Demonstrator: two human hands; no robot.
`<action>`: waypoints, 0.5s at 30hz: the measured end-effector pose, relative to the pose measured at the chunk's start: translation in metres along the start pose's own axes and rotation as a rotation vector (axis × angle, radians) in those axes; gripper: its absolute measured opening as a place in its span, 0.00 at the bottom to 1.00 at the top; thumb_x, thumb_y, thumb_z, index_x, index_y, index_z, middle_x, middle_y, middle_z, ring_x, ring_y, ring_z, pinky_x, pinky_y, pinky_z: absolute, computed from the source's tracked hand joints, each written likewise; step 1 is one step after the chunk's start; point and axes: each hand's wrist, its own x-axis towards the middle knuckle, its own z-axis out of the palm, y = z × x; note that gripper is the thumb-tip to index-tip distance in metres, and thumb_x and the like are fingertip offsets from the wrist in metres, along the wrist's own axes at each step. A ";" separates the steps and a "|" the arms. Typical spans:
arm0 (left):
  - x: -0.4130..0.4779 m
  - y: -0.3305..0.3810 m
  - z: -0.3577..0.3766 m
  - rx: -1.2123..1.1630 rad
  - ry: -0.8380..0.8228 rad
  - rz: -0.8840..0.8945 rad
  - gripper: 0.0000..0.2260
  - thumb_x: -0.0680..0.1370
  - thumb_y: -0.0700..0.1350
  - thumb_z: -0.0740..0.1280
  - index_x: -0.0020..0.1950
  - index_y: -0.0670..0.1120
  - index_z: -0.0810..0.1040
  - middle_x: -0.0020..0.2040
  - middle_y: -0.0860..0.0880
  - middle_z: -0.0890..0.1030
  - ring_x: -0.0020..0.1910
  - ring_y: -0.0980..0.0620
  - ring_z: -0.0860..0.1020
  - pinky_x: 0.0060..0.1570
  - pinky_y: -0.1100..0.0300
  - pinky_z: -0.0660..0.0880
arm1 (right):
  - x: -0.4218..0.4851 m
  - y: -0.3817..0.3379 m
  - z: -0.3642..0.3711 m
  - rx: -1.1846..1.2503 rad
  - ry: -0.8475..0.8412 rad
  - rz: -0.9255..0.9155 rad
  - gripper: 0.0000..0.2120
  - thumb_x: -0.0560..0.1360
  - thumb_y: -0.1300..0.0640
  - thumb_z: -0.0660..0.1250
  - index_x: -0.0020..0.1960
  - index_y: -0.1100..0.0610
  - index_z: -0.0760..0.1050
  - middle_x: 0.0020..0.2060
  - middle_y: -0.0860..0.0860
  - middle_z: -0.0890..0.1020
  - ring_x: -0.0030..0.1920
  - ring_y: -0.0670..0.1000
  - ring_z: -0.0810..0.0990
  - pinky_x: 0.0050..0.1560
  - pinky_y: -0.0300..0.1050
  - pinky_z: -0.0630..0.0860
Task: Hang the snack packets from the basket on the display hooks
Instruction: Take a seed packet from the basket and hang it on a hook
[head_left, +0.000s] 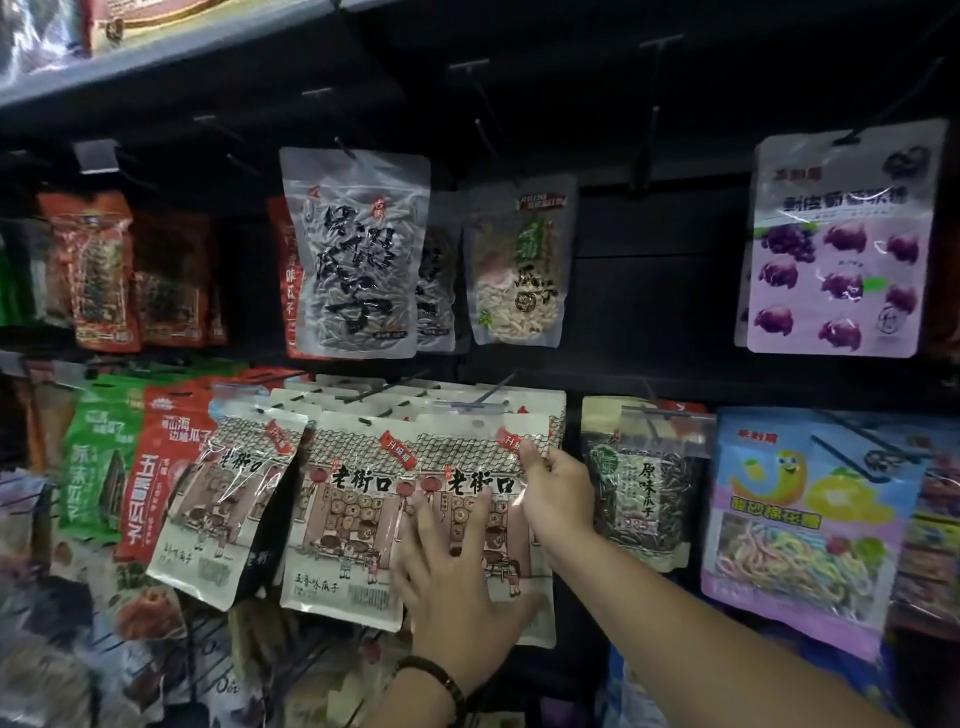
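The left hand (457, 587), a beaded bracelet (441, 680) on its wrist, lies flat with fingers spread and straight against the lower front of a cream snack packet (467, 457), covering much of the printing there. The right hand (558, 491) pinches the same packet at its upper right edge, thumb on the front; its other fingers go behind the packet and are hidden. The packet hangs upright in the lower row of the display, in front of a stack of matching packets, just under a black hook (493, 389). A clear label strip crosses its top, so it cannot be told whether its hang hole sits on the hook. A second cream packet (343, 525) touches its left side and a third (218, 499) hangs tilted beyond that. A dark seed packet (644, 493) hangs just right of the right hand. A purple packet (841, 244) hangs in the upper row, where several hooks are bare. The goods at lower left are too blurred to name, and the top shelf is cut off by the frame
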 end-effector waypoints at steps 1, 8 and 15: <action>0.001 0.000 0.004 0.015 -0.009 -0.003 0.53 0.61 0.72 0.69 0.76 0.78 0.36 0.78 0.51 0.21 0.82 0.39 0.32 0.75 0.28 0.43 | 0.001 0.001 0.001 -0.005 0.016 0.003 0.27 0.83 0.37 0.62 0.47 0.63 0.78 0.36 0.56 0.81 0.36 0.54 0.78 0.44 0.52 0.77; 0.025 0.006 0.026 0.089 -0.068 0.010 0.57 0.61 0.71 0.68 0.78 0.72 0.32 0.83 0.50 0.30 0.81 0.35 0.45 0.73 0.30 0.55 | 0.019 -0.002 0.011 -0.041 0.100 0.040 0.25 0.84 0.39 0.61 0.36 0.55 0.66 0.29 0.52 0.73 0.30 0.54 0.71 0.33 0.49 0.62; 0.030 0.013 0.041 0.085 -0.149 -0.021 0.52 0.72 0.66 0.70 0.77 0.72 0.31 0.83 0.45 0.34 0.82 0.36 0.43 0.76 0.33 0.55 | 0.034 0.007 0.004 -0.104 -0.034 0.051 0.23 0.85 0.39 0.60 0.43 0.56 0.73 0.43 0.55 0.83 0.44 0.58 0.84 0.40 0.47 0.72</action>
